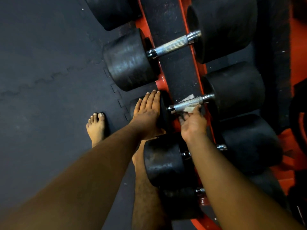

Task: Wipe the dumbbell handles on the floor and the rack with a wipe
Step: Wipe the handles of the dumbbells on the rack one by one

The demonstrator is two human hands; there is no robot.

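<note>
Several black rubber dumbbells lie across an orange rack (198, 72). The middle dumbbell has a knurled steel handle (188, 104) with a white wipe (187, 103) wrapped under and behind it. My right hand (192, 123) holds the wipe from below, fingers curled up against the handle. My left hand (147, 110) lies flat with straight fingers on that dumbbell's near black head (163, 112). Another dumbbell with a bare steel handle (172, 44) sits above it on the rack.
Dark interlocking rubber floor mats (49, 72) fill the left side. My bare feet stand beside the rack, one foot (96, 127) on the mat. A closer dumbbell (162, 160) lies under my right forearm. More black weights sit at top and far right.
</note>
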